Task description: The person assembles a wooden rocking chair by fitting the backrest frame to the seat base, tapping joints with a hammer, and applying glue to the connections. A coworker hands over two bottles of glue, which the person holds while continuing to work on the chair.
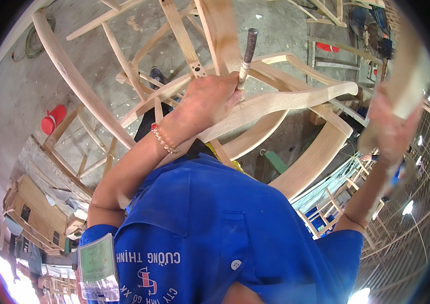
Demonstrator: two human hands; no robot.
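head view: a thin rod (248,53), dark at the top and pale lower down, is gripped in the left hand (205,100), fingers curled closed around it, top end sticking up clear of the fist with a slight lean. the rod is located right over the curved armrest (296,104) of a pale wooden chair frame; whether its lower end is touching the wood cannot be told, as it is partly covered by the fist. a pale wooden block (411,71) is held up in the right hand (392,124), well apart at the right; fingers look wrapped on its lower part, but exact placement is blurred. a beaded bracelet (162,140) is worn on the left wrist. risks, as judged: if the block were brought down off-centre, the left knuckles could be hit, since they sit just below the rod's narrow top. with the rod tilted, a skid could be caused and the armrest dented or split. a loose right grip could let the block be dropped. wobble could be added if the frame is poorly supported.
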